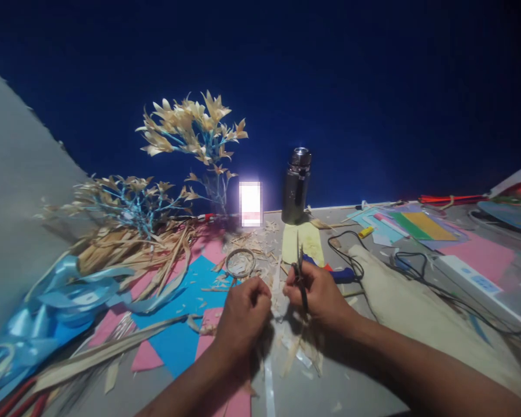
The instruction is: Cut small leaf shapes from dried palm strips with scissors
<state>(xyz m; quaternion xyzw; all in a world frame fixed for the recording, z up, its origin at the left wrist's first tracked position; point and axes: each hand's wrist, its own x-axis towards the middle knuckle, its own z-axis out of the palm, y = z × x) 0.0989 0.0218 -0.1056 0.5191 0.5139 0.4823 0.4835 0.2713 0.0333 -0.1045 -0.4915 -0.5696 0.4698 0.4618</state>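
Observation:
My left hand (pixel 248 310) is closed at the middle of the table, its thumb and fingers pinched together; what they hold, if anything, is too small to make out. Just right of it, my right hand (pixel 315 289) is closed around a pair of dark scissors (pixel 301 278), whose blades point up and away. A narrow white strip (pixel 269 382) lies on the table below and between both hands. Pale shavings (pixel 267 246) are scattered beyond the hands, beside a round ring (pixel 240 263).
Dried-leaf flowers (pixel 191 124) stand at the back left, near blue ribbon (pixel 69 289) and blue paper (pixel 200 284). A dark flask (pixel 296 188) stands behind a yellow cloth (pixel 304 240). Rightward lie a cream cloth bundle (pixel 417 307), black cables and a white power strip (pixel 473 278).

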